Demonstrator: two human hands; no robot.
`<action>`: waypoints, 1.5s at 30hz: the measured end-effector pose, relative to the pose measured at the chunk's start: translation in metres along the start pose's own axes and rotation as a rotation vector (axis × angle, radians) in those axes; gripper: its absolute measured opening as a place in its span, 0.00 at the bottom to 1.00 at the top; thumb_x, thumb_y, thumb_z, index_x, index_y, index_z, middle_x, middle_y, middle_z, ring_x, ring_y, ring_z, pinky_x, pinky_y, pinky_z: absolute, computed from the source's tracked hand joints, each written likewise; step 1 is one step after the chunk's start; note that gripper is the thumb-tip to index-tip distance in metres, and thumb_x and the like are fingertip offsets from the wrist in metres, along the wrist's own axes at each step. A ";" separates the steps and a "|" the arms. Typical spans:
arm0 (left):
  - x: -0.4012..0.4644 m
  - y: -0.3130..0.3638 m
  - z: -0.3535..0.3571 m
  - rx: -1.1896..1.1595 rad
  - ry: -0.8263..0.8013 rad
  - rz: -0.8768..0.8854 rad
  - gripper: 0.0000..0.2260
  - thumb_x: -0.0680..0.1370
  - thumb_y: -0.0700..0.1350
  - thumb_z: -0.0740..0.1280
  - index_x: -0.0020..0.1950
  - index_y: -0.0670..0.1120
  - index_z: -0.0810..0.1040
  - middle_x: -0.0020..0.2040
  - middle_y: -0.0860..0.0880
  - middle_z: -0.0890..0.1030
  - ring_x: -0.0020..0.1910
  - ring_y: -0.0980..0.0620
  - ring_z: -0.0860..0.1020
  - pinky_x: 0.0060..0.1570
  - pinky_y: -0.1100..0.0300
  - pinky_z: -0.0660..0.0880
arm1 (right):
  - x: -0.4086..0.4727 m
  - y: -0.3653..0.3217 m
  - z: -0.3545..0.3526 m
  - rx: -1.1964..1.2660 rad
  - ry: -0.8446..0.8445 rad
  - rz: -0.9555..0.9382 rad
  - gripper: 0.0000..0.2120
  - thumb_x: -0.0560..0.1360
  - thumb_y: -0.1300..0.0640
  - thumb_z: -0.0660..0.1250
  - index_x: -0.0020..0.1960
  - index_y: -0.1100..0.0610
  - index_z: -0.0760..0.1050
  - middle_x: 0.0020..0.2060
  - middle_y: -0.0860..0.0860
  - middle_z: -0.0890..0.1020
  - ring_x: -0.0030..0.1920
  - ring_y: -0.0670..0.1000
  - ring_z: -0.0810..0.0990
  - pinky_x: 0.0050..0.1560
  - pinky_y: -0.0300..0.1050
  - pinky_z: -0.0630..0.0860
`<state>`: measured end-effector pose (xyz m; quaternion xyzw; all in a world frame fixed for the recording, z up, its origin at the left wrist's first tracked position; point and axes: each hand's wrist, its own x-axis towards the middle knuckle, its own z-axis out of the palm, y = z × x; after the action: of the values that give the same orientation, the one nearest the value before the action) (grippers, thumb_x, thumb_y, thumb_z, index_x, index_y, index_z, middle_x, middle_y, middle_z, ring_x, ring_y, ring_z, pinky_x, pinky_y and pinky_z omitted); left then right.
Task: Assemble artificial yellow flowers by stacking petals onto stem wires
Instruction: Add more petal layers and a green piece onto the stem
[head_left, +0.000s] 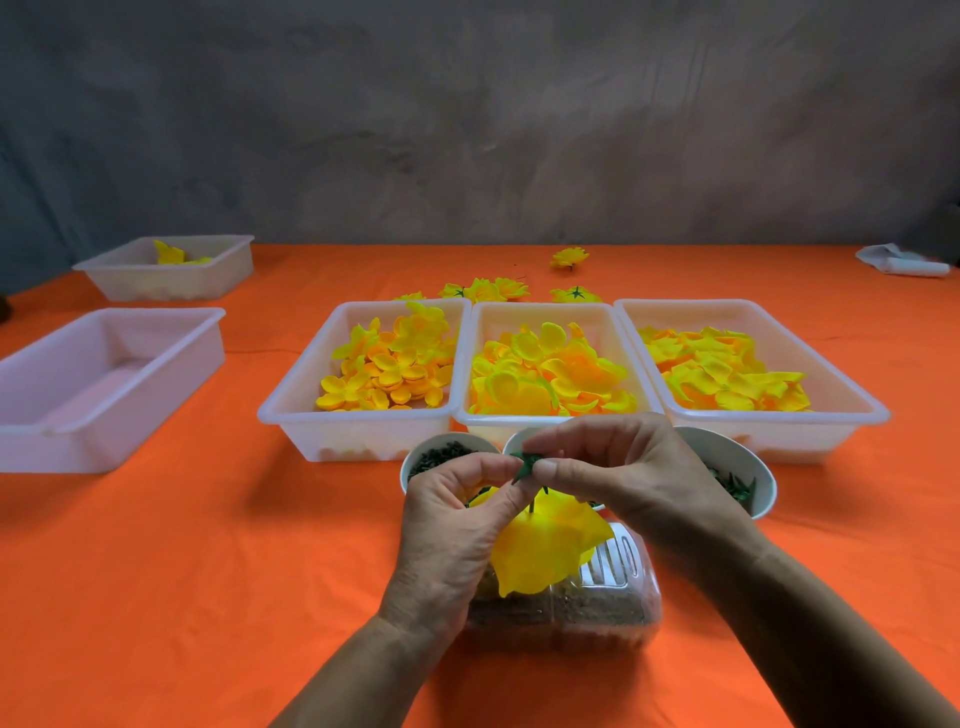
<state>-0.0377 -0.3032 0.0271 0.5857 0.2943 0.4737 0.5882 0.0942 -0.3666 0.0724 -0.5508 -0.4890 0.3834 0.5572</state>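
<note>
1. Left hand (457, 514): fingers curled, thumb and forefinger pinching the thin stem wire (533, 503) just under the green calyx (525, 463), probably to steady the wire while parts slide along it.
2. Right hand (618, 467): fingertips pinched on the calyx from its far side, apparently seating it against the stacked petals (545, 545).
3. Stacked petals: bright yellow, soft and cupped, hanging below both hands, over a clear plastic container (597, 613) on the orange tabletop (208, 571).
4. Just beyond the hands: 3 paper cups (748, 467) of small green parts, within easy reach.
5. Farther beyond: 3 white trays (363, 431) of yellow petals, apparently sorted by shape; finished flowers (485, 290) lie behind them.
</note>
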 end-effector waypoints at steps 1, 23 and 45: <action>0.000 0.000 0.000 -0.006 -0.004 -0.009 0.11 0.58 0.56 0.74 0.37 0.52 0.85 0.35 0.55 0.83 0.38 0.60 0.78 0.41 0.67 0.74 | 0.001 0.000 0.000 -0.012 -0.005 -0.011 0.08 0.68 0.66 0.73 0.46 0.60 0.83 0.38 0.55 0.85 0.37 0.44 0.81 0.34 0.31 0.73; -0.005 0.005 -0.005 -0.041 0.043 -0.118 0.04 0.67 0.43 0.71 0.33 0.50 0.85 0.33 0.54 0.82 0.36 0.61 0.77 0.38 0.72 0.72 | 0.001 0.009 0.000 -0.028 -0.036 -0.027 0.08 0.69 0.71 0.70 0.45 0.62 0.83 0.43 0.60 0.84 0.43 0.49 0.82 0.47 0.40 0.79; -0.004 0.003 -0.001 0.276 0.073 -0.183 0.10 0.72 0.39 0.72 0.30 0.47 0.80 0.57 0.52 0.77 0.59 0.56 0.74 0.55 0.59 0.69 | 0.004 0.022 -0.003 -0.320 -0.053 0.014 0.06 0.68 0.63 0.75 0.41 0.53 0.84 0.34 0.52 0.84 0.35 0.45 0.78 0.37 0.42 0.74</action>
<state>-0.0413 -0.3070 0.0292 0.6140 0.4300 0.3943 0.5317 0.1003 -0.3611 0.0518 -0.6255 -0.5545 0.3188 0.4468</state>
